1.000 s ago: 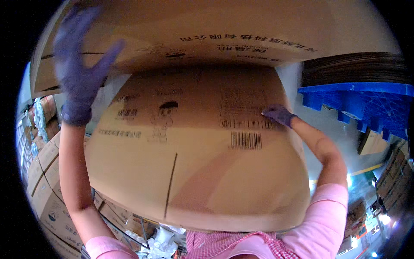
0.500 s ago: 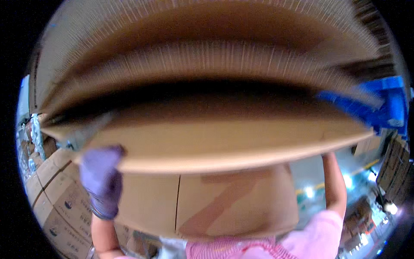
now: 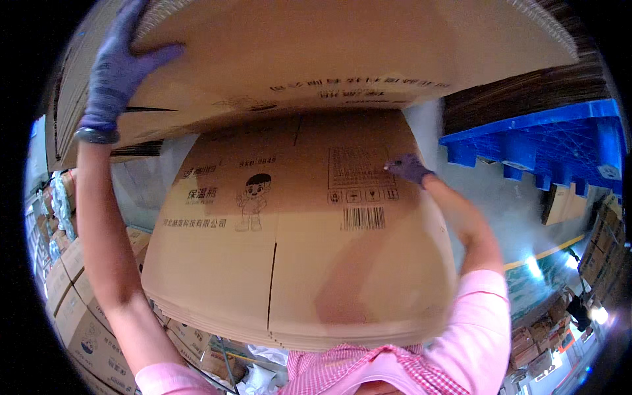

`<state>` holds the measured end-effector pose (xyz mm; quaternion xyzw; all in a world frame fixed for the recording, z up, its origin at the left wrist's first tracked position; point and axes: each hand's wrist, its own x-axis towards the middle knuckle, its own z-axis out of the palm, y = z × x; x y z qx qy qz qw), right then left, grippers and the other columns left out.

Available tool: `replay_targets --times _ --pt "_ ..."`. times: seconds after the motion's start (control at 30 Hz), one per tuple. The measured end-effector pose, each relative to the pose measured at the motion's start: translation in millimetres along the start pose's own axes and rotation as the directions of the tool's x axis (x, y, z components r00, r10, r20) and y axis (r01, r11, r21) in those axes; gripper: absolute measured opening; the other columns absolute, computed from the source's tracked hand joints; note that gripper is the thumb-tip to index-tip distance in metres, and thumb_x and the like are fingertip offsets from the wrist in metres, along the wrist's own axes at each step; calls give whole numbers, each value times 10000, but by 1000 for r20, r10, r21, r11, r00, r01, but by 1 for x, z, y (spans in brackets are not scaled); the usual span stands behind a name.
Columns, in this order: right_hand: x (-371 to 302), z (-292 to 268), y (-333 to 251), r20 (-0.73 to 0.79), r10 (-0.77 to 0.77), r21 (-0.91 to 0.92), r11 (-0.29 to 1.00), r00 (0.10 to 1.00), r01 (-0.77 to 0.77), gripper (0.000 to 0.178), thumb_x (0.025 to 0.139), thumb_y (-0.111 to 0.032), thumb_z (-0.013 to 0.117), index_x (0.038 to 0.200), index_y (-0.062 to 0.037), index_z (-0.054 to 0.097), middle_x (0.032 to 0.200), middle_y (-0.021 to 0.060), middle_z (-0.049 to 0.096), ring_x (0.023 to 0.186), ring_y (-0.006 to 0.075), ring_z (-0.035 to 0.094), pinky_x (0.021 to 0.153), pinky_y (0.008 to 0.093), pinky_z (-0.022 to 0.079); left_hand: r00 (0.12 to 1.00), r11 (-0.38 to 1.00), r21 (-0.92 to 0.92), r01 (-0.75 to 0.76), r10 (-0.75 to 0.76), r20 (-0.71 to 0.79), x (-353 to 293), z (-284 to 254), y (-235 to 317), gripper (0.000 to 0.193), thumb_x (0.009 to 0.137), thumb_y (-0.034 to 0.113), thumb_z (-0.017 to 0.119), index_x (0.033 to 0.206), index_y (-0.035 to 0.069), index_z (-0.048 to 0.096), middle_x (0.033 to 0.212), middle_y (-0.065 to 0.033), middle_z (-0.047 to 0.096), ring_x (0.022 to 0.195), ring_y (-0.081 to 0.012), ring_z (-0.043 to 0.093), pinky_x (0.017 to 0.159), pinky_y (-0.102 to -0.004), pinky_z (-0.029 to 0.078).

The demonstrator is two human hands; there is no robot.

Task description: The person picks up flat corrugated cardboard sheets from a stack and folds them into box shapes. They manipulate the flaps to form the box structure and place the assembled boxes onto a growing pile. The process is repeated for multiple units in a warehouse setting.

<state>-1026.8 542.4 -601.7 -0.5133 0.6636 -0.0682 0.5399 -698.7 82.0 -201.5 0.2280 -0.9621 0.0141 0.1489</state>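
Observation:
My left hand, in a purple-grey knit glove, reaches far up at the left. It lies against a large brown flattened carton at the far side, with the thumb spread across the cardboard; its fingertips are cut off by the picture's edge. My right hand, gloved too, rests on the right side of the near stack of flattened cartons, beside a printed panel. Its fingers point left and grip nothing that I can see. The stack's top carton carries a cartoon figure, a barcode and a centre slit.
A blue plastic pallet stands at the right, with layered cardboard above it. Printed cartons are piled at lower left. A yellow line crosses the floor at the right.
The carton held across the middle has left there, baring the near stack's printed top. My left hand has moved up and away; my right hand has come onto the stack. Cardboard covers the far corrugated edges.

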Motion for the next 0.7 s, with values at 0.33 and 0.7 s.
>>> replay_targets --times 0.33,0.7 --pt "68 15 5 164 169 -83 984 972 -157 432 903 -444 607 1043 -53 725 1041 210 701 975 336 670 886 465 504 993 982 173 -81 64 103 -12 -11 61 612 768 88 739 1359 89 580 1483 -188 460 1402 -347 398 1160 -429 321" --pt "-221 -277 -36 -67 348 486 830 935 -274 290 952 -264 649 1170 -74 651 1024 54 659 872 171 626 797 298 518 819 956 -272 106 71 569 -97 -150 168 740 697 581 786 1202 61 633 1147 -155 655 1025 -302 652 897 -494 482"
